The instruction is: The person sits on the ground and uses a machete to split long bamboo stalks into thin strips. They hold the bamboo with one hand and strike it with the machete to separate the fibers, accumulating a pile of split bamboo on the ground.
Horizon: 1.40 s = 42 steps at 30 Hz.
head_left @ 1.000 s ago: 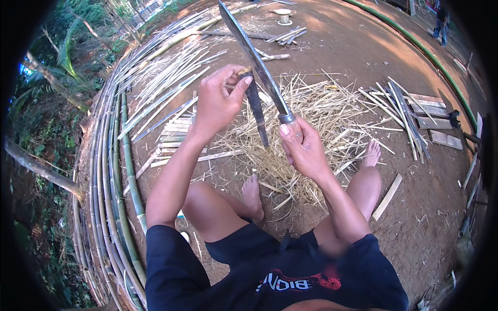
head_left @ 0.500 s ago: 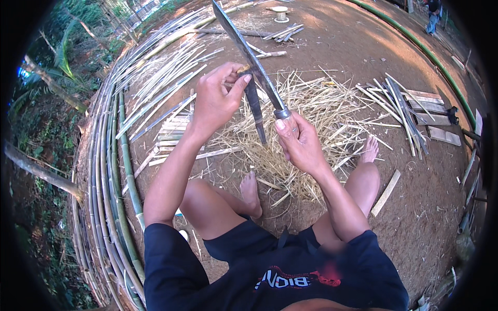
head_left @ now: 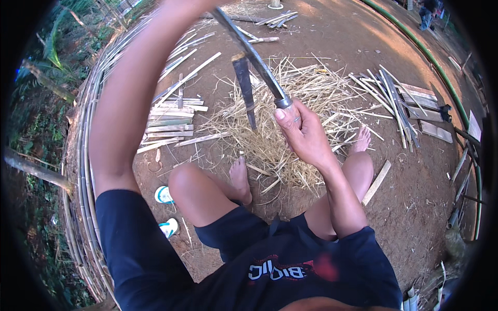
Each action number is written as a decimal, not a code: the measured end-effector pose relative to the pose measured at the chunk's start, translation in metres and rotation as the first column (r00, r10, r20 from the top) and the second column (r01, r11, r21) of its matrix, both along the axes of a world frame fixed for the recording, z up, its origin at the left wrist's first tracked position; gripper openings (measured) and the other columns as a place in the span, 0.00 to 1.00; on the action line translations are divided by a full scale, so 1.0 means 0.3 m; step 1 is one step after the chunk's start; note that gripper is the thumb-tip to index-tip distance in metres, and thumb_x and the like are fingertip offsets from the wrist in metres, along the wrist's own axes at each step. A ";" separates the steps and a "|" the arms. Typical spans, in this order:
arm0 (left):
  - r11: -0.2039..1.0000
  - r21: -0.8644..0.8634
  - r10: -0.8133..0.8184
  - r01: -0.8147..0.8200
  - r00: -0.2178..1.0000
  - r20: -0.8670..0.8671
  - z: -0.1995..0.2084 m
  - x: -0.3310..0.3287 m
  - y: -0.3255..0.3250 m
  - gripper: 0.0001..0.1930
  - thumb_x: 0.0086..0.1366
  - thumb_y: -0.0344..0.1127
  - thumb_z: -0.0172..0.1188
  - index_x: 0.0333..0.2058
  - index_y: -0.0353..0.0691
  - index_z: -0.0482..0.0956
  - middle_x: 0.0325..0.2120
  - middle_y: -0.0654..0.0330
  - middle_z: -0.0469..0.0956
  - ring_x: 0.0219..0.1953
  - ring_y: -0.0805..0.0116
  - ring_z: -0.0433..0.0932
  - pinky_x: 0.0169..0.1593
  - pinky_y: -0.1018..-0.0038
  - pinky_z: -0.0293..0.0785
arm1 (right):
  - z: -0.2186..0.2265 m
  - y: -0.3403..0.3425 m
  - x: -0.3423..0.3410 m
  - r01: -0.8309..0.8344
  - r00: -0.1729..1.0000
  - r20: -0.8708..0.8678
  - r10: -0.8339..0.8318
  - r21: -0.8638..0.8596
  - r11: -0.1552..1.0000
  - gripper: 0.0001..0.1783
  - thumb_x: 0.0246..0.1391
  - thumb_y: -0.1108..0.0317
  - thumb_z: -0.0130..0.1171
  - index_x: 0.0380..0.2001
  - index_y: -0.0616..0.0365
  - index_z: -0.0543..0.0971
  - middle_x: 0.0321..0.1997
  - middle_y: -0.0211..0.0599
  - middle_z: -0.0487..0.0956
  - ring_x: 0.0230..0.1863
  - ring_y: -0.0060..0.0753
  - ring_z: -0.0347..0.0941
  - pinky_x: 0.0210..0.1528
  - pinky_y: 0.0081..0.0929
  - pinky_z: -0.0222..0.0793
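Note:
My right hand is closed round the handle of a machete, its thumb lying along the grip. The long blade slants up and away to the left and runs out of view at the top. My left hand is raised at the top edge, smeared and cut off, close to the upper blade; its fingers cannot be made out. Just left of the blade is a dark, tapered, stake-like piece with a pale brown top, narrow end down, with no hand on it. Beyond it lies a heap of straw-coloured shavings.
Split strips lie stacked at left, beside long bamboo poles. More strips and flat slats lie at right. A pair of sandals is by my left knee. Far off at upper right stands a person.
My left hand has let go of the dark tapered piece and moved up to the top edge. My right hand still grips the machete. The view has shifted slightly.

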<state>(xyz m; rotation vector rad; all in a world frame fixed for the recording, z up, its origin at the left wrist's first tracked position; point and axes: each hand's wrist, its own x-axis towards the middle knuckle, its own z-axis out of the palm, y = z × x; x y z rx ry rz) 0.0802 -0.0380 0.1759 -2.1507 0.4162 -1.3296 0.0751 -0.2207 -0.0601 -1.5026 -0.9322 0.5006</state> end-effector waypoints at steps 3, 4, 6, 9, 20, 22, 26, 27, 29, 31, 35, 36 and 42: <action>0.938 -0.304 0.075 -0.164 0.956 -0.282 -0.358 0.148 0.222 0.29 0.65 0.42 0.52 0.61 0.36 0.61 0.59 0.42 0.61 0.67 0.42 0.50 0.69 0.51 0.43 | -0.047 -0.049 0.054 0.052 0.996 0.074 -0.042 -0.139 0.989 0.25 0.61 0.45 0.53 0.34 0.61 0.76 0.20 0.35 0.73 0.24 0.25 0.67 0.28 0.30 0.64; 0.910 -0.405 -0.033 -0.094 0.955 -0.295 -0.405 0.155 0.218 0.30 0.65 0.41 0.52 0.61 0.34 0.60 0.60 0.41 0.59 0.67 0.41 0.48 0.70 0.51 0.41 | -0.082 -0.053 0.059 0.065 0.996 0.074 -0.052 -0.188 0.980 0.26 0.61 0.45 0.53 0.34 0.61 0.76 0.21 0.36 0.73 0.24 0.26 0.68 0.28 0.31 0.65; 0.972 -0.222 0.055 -0.072 0.995 -0.082 -0.444 0.156 0.181 0.21 0.65 0.39 0.53 0.53 0.34 0.70 0.50 0.44 0.72 0.58 0.50 0.67 0.62 0.58 0.62 | -0.121 -0.061 0.054 0.086 0.993 0.094 -0.070 -0.180 0.980 0.27 0.60 0.43 0.52 0.35 0.61 0.76 0.21 0.34 0.72 0.23 0.26 0.67 0.28 0.31 0.64; 0.842 -0.538 -0.139 -0.018 0.958 -0.250 -0.543 0.197 0.290 0.26 0.72 0.53 0.40 0.60 0.43 0.67 0.59 0.47 0.66 0.70 0.51 0.49 0.70 0.57 0.46 | -0.169 -0.036 0.036 0.053 0.999 0.013 -0.051 -0.222 0.974 0.27 0.60 0.43 0.53 0.37 0.60 0.76 0.23 0.31 0.73 0.25 0.25 0.68 0.29 0.29 0.65; 0.441 -0.842 -0.284 -0.310 0.842 -0.459 -0.442 -0.236 0.195 0.22 0.63 0.51 0.59 0.44 0.36 0.81 0.34 0.52 0.82 0.34 0.63 0.82 0.37 0.72 0.76 | -0.283 0.069 0.049 0.012 0.999 -0.043 -0.025 -0.296 0.955 0.28 0.60 0.45 0.52 0.44 0.62 0.77 0.29 0.43 0.80 0.31 0.36 0.77 0.37 0.37 0.73; 0.608 -0.696 -0.010 -0.382 0.873 -0.488 -0.481 -0.288 0.127 0.15 0.61 0.36 0.64 0.45 0.38 0.81 0.28 0.53 0.83 0.29 0.73 0.82 0.30 0.76 0.76 | -0.270 0.081 0.050 -0.086 0.986 -0.163 0.037 -0.302 0.950 0.27 0.61 0.45 0.52 0.42 0.62 0.77 0.26 0.41 0.78 0.29 0.33 0.76 0.36 0.36 0.72; 0.546 -0.769 -0.012 -0.332 0.915 -0.404 -0.501 -0.325 0.151 0.11 0.62 0.29 0.61 0.43 0.35 0.80 0.23 0.56 0.82 0.26 0.75 0.82 0.27 0.78 0.74 | -0.214 0.074 0.004 -0.150 0.959 -0.276 0.068 -0.288 0.946 0.26 0.62 0.46 0.51 0.38 0.63 0.76 0.19 0.36 0.74 0.23 0.31 0.72 0.30 0.34 0.69; 0.550 -0.764 -0.002 -0.338 0.914 -0.406 -0.500 -0.329 0.143 0.11 0.62 0.29 0.62 0.43 0.34 0.79 0.24 0.56 0.82 0.27 0.75 0.82 0.28 0.78 0.75 | -0.199 0.068 -0.021 -0.095 0.983 -0.179 0.049 -0.259 0.961 0.25 0.62 0.46 0.51 0.37 0.63 0.76 0.18 0.35 0.73 0.22 0.31 0.71 0.29 0.34 0.68; 0.514 -0.785 -0.003 -0.347 0.914 -0.406 -0.504 -0.343 0.147 0.12 0.61 0.29 0.62 0.43 0.34 0.79 0.25 0.56 0.82 0.27 0.75 0.81 0.29 0.78 0.75 | -0.156 0.072 -0.048 -0.034 0.997 -0.069 0.022 -0.182 0.983 0.25 0.62 0.46 0.51 0.37 0.62 0.77 0.18 0.35 0.73 0.21 0.30 0.70 0.28 0.33 0.67; 0.518 -0.789 -0.022 -0.330 0.917 -0.397 -0.522 -0.351 0.145 0.12 0.61 0.28 0.62 0.44 0.34 0.79 0.25 0.58 0.81 0.27 0.76 0.79 0.30 0.78 0.75 | -0.130 0.079 -0.067 -0.020 0.998 -0.054 0.014 -0.103 0.994 0.25 0.62 0.46 0.51 0.36 0.62 0.77 0.18 0.35 0.73 0.21 0.30 0.70 0.28 0.33 0.66; 0.555 -0.798 -0.069 -0.235 0.943 -0.325 -0.535 -0.344 0.116 0.13 0.58 0.30 0.65 0.42 0.38 0.78 0.20 0.57 0.78 0.22 0.67 0.78 0.27 0.73 0.72 | -0.385 0.170 0.043 -0.033 0.999 -0.037 0.021 -0.365 0.931 0.28 0.61 0.44 0.53 0.38 0.64 0.77 0.23 0.31 0.73 0.25 0.24 0.68 0.28 0.29 0.64; 0.529 -0.816 -0.065 -0.232 0.948 -0.311 -0.529 -0.345 0.129 0.13 0.58 0.30 0.65 0.42 0.37 0.78 0.21 0.57 0.78 0.22 0.67 0.78 0.27 0.73 0.72 | -0.369 0.183 0.045 -0.014 1.000 -0.011 0.011 -0.343 0.939 0.28 0.61 0.45 0.53 0.38 0.64 0.77 0.22 0.31 0.72 0.24 0.23 0.67 0.28 0.29 0.64; 0.493 -0.823 -0.057 -0.283 0.933 -0.355 -0.529 -0.387 0.161 0.11 0.62 0.27 0.61 0.43 0.30 0.75 0.26 0.59 0.79 0.28 0.77 0.78 0.34 0.80 0.76 | -0.245 0.155 -0.031 -0.029 0.999 0.008 0.031 -0.172 0.985 0.25 0.62 0.46 0.52 0.35 0.62 0.77 0.18 0.26 0.69 0.20 0.21 0.63 0.24 0.28 0.61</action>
